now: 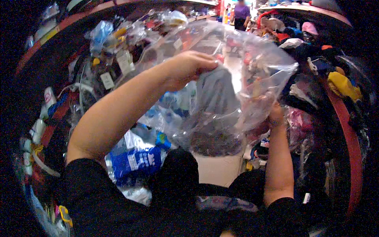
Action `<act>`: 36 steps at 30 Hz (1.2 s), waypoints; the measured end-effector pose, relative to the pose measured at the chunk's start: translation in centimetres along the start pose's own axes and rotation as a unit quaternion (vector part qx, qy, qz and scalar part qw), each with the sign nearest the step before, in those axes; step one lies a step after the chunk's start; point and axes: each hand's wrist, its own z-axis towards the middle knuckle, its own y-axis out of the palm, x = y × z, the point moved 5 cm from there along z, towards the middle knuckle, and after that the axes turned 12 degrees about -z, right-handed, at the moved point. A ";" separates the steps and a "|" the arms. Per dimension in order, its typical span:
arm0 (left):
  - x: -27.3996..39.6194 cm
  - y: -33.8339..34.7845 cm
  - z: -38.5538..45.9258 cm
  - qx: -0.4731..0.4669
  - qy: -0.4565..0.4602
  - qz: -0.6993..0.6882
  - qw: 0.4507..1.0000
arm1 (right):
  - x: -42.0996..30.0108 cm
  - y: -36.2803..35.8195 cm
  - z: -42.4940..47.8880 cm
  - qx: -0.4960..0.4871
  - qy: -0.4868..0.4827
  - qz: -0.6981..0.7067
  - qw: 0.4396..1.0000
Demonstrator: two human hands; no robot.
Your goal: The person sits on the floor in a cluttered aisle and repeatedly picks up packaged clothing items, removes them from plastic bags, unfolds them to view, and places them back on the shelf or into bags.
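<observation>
A large clear plastic bag (pixel 263 56) spreads out in front of me, crinkled and shiny. My left hand (pixel 195 66) reaches across it with the fingers closed at the top of a grey fabric item (pixel 217 91). Whether those fingers also pinch the film, I cannot tell. The item hangs down from there and ends in a dark, rounded lower part (pixel 217 142), seen partly through plastic. On the bag's right side, my right hand (pixel 274 112) grips the film, its fingers partly hidden by glare and folds.
Below lie a blue printed plastic package (pixel 136 161) and a cardboard surface (pixel 220 170). Tagged packaged goods (pixel 124 62) crowd the left; caps and cloth goods, including a yellow one (pixel 345 86), fill the right. Red-edged shelves (pixel 345 130) curve around. A person (pixel 241 13) stands far back.
</observation>
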 end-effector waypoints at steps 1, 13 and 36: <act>0.2 0.1 0.6 -0.006 -0.001 0.023 1.000 | 0.7 -1.1 0.2 0.018 -0.003 -0.016 1.000; -10.6 -2.9 9.1 -0.056 -0.027 0.300 0.952 | 8.1 -2.5 -3.4 0.189 0.029 -0.105 0.976; -25.3 -3.8 16.9 -0.219 -0.190 0.429 0.856 | 18.3 -4.1 -10.0 0.386 0.041 -0.296 0.873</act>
